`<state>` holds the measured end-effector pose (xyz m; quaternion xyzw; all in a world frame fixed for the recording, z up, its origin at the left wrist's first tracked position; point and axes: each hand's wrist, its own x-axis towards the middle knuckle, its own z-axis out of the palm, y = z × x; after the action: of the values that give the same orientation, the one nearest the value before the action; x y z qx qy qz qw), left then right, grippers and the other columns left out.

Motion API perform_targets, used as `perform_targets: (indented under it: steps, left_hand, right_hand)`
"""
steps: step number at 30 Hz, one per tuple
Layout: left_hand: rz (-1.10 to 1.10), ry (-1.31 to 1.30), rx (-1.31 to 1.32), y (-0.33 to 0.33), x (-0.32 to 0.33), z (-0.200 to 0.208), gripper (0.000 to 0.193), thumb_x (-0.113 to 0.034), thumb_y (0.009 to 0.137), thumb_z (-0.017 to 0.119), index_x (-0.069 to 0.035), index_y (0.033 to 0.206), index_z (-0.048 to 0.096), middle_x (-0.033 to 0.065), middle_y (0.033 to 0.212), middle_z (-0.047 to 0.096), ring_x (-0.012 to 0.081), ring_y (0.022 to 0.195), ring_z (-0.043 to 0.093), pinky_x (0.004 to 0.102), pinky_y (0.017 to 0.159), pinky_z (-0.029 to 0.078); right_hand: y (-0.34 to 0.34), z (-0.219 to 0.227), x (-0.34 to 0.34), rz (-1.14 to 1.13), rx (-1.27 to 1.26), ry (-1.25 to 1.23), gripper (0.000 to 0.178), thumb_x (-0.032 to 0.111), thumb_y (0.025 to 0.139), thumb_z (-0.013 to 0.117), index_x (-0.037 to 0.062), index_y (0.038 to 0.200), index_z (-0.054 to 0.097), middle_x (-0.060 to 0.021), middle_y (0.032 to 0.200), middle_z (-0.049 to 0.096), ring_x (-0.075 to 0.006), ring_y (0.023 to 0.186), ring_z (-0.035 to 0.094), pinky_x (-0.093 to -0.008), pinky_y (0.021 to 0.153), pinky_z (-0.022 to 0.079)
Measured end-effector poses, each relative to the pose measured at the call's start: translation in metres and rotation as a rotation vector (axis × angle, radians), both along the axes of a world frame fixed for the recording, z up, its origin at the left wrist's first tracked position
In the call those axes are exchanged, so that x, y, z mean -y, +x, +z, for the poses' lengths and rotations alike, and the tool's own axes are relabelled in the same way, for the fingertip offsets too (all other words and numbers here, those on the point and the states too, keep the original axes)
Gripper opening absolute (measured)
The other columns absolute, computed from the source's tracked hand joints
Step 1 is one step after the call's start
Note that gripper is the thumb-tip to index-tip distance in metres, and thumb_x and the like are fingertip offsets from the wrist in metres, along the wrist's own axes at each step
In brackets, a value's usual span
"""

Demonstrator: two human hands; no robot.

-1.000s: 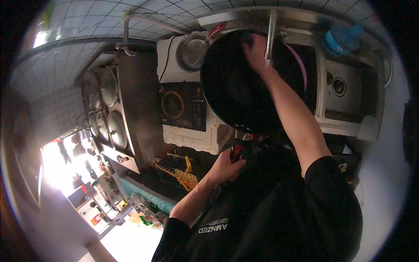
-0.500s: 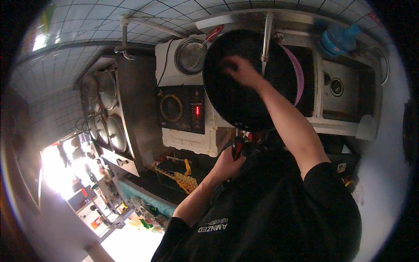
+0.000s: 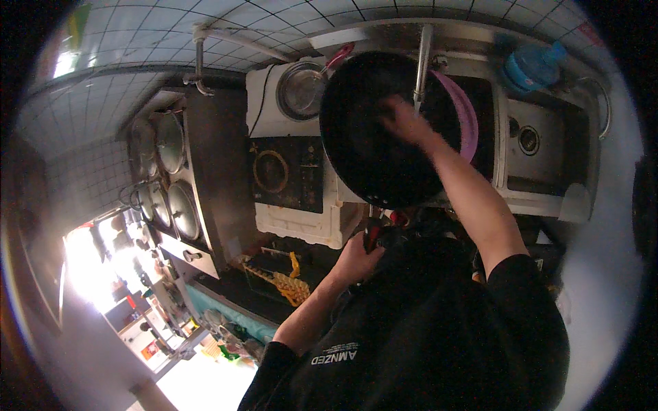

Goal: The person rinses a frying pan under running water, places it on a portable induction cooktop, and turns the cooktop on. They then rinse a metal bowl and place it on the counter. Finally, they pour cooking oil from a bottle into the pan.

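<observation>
A large black wok (image 3: 356, 144) lies tilted beneath the metal faucet (image 3: 423, 58) over the sink. Its black and red handle (image 3: 372, 236) points back toward me, and my left hand (image 3: 358, 262) is wrapped round it. Inside the wok, just below the spout, is my right hand (image 3: 406, 122). Motion smears its fingers, and whether anything is in them cannot be seen. Behind the wok's right side shows the rim of a pink basin (image 3: 467, 120).
Left of the wok are an induction cooktop (image 3: 288, 195) and a metal strainer (image 3: 300, 90) with a red handle. A second sink basin (image 3: 531, 168) lies to the right, with a blue water jug (image 3: 528, 68) behind it. Several lidded pots (image 3: 184, 209) stand farther left.
My right hand has moved to the right and slightly nearer me inside the wok. More of the pink basin shows. The red light on the cooktop no longer shows. My left hand keeps its grip.
</observation>
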<state>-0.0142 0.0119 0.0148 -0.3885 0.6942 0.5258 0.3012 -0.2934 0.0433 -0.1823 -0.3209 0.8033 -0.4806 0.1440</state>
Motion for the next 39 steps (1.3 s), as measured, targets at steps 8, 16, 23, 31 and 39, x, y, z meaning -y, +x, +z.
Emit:
perform_targets:
  steps: [8, 16, 23, 31, 39]
  left_hand:
    - [0.028, 0.014, -0.044, 0.008, 0.006, -0.009, 0.034, -0.016, 0.086, 0.067, 0.003, 0.113, 0.057, 0.0075, 0.085, 0.064, 0.0143, 0.073, 0.057, 0.0342, 0.065, 0.050]
    - [-0.009, 0.023, -0.182, 0.010, 0.004, -0.010, 0.038, -0.017, 0.085, 0.067, 0.003, 0.115, 0.054, 0.0162, 0.093, 0.065, 0.0243, 0.087, 0.061, 0.0392, 0.078, 0.050]
    - [0.001, -0.035, 0.041, 0.004, 0.016, -0.009, 0.040, -0.017, 0.084, 0.069, 0.004, 0.114, 0.054, 0.0186, 0.092, 0.064, 0.0273, 0.088, 0.061, 0.0397, 0.078, 0.050]
    - [-0.111, -0.036, -0.084, 0.013, 0.011, -0.018, 0.037, -0.021, 0.084, 0.069, 0.004, 0.108, 0.056, 0.0166, 0.084, 0.062, 0.0256, 0.081, 0.059, 0.0388, 0.073, 0.049]
    - [-0.051, -0.032, 0.044, 0.008, 0.021, -0.015, 0.039, -0.021, 0.086, 0.069, 0.003, 0.112, 0.054, 0.0064, 0.082, 0.061, 0.0174, 0.073, 0.057, 0.0354, 0.068, 0.050]
  right_hand:
    - [-0.022, 0.024, -0.060, 0.672, 0.245, 0.443, 0.033, 0.020, 0.083, 0.070, 0.0060, 0.112, 0.067, -0.0187, 0.107, 0.069, -0.0393, 0.105, 0.063, -0.0448, 0.092, 0.051]
    - [0.035, 0.016, 0.030, 0.033, 0.048, 0.004, 0.048, 0.023, 0.089, 0.063, 0.0005, 0.130, 0.050, -0.0234, 0.122, 0.060, -0.0430, 0.109, 0.060, -0.0458, 0.092, 0.051]
    - [0.027, 0.014, -0.074, 0.560, 0.315, 0.456, 0.029, 0.021, 0.084, 0.065, 0.0040, 0.107, 0.069, -0.0221, 0.103, 0.068, -0.0392, 0.100, 0.065, -0.0470, 0.089, 0.052]
    - [-0.006, 0.007, 0.018, -0.028, 0.147, 0.129, 0.045, 0.026, 0.088, 0.064, 0.0045, 0.127, 0.056, -0.0237, 0.114, 0.065, -0.0424, 0.104, 0.063, -0.0484, 0.091, 0.051]
    - [0.034, 0.026, -0.071, 0.644, 0.323, 0.392, 0.035, 0.027, 0.083, 0.068, 0.0081, 0.113, 0.068, -0.0189, 0.110, 0.068, -0.0355, 0.103, 0.065, -0.0458, 0.093, 0.050]
